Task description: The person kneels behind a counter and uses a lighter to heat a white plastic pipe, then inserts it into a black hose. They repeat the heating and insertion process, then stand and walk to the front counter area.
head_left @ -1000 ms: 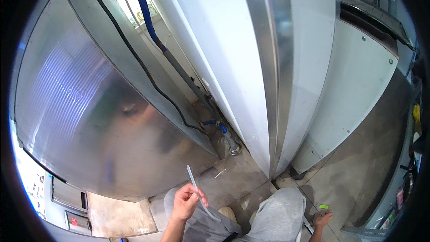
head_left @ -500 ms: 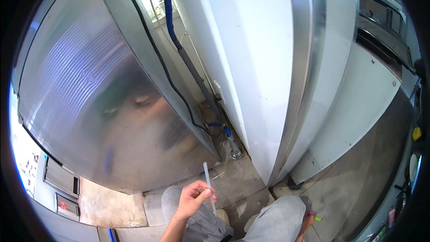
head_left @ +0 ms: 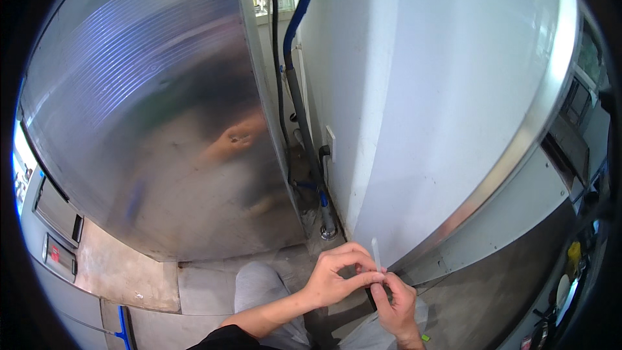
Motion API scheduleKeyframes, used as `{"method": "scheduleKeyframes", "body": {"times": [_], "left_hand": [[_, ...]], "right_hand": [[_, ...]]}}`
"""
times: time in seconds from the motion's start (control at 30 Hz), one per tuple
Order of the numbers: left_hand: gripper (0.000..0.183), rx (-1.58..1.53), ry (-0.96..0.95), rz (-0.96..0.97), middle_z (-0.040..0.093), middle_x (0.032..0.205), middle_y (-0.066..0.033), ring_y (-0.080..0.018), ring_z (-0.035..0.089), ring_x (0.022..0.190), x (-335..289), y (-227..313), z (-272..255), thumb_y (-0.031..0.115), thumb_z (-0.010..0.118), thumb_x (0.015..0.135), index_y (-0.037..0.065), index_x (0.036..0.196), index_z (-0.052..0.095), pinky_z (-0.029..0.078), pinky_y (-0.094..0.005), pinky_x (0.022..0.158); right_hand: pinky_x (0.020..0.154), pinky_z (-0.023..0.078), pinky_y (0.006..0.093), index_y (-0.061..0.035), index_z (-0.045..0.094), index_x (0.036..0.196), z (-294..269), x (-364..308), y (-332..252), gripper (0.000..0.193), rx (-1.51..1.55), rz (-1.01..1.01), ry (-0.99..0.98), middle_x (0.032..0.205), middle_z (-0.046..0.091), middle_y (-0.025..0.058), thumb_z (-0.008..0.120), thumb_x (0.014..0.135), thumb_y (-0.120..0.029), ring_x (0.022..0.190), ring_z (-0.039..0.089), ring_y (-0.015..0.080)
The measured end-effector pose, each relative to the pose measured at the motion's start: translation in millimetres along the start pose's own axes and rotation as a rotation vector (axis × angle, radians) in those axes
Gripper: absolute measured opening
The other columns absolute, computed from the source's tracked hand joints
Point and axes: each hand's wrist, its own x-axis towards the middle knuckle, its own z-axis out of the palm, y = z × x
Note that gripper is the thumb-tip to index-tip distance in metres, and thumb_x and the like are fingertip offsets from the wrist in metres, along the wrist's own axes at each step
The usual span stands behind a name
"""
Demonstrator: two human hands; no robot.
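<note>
Left hand point(head_left: 340, 275) pinches pale strip point(head_left: 376, 256); right hand point(head_left: 396, 303) curls against its lower part, grip unclear. Strip sits between the 2, over grey trousers point(head_left: 269, 291). Best handled with light, close pinches, no creasing. Long axis near upright in view; 1 tip points up, slightly left; lower end hidden.

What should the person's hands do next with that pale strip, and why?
Probably hold the left hand steady and settle the fingertips of the right hand low on the pale strip. The left hand pinches the strip with its tip pointing up, and the right fingertips meet the left ones there; whether they grip it too is unclear.
</note>
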Motion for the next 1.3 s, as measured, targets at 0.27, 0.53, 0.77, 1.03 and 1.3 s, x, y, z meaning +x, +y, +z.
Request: {"method": "scheduleKeyframes", "body": {"times": [0.27,0.53,0.77,1.03,1.3], "left_hand": [[0.018,0.001,-0.015,-0.047,0.071,0.107,-0.0086,-0.0154,0.069,0.097,29,0,-44,0.013,0.077,0.096,0.001,0.11,0.077,0.055,-0.0311,0.083],[0.055,0.142,0.333,0.213,0.057,0.145,-0.0113,-0.0188,0.058,0.126,191,-11,-111,0.008,0.054,0.105,0.002,0.158,0.04,0.044,-0.0361,0.113],[0.081,0.518,0.922,0.161,0.052,0.128,-0.0166,-0.0309,0.059,0.115,365,17,-161,0.004,0.057,0.09,0.005,0.166,0.028,0.049,-0.0431,0.103],[0.083,0.639,0.88,0.083,0.052,0.12,-0.0138,-0.0298,0.06,0.111,387,4,-169,0.007,0.058,0.089,0.017,0.167,0.031,0.048,-0.0438,0.103],[0.083,0.716,0.797,0.136,0.061,0.106,-0.0116,-0.0275,0.063,0.098,403,-4,-169,0.004,0.057,0.086,0.021,0.165,0.039,0.051,-0.0382,0.098]], "right_hand": [[0.079,0.059,0.0302,0.0085,0.067,0.112,34,16,21,0.017,0.278,0.114,0.047,0.092,0.077,0.0136,0.06,0.105,-0.005,0.085,0.075,0.0179],[0.078,0.059,0.0307,0.0088,0.068,0.112,23,-25,52,0.019,0.166,0.205,0.058,0.093,0.076,0.0154,0.061,0.105,-0.008,0.082,0.072,0.0182],[0.071,0.058,0.0274,0.0018,0.074,0.112,27,-77,88,0.017,0.059,0.337,0.103,0.09,0.079,0.0094,0.066,0.102,-0.008,0.076,0.073,0.0129],[0.065,0.054,0.0247,0.0036,0.075,0.112,24,-77,103,0.017,0.006,0.307,0.099,0.086,0.078,0.009,0.066,0.101,-0.006,0.07,0.068,0.0093],[0.066,0.057,0.0268,0.0007,0.075,0.115,21,-74,110,0.018,-0.001,0.322,0.08,0.088,0.079,0.0076,0.067,0.101,-0.009,0.07,0.071,0.0119]]}}
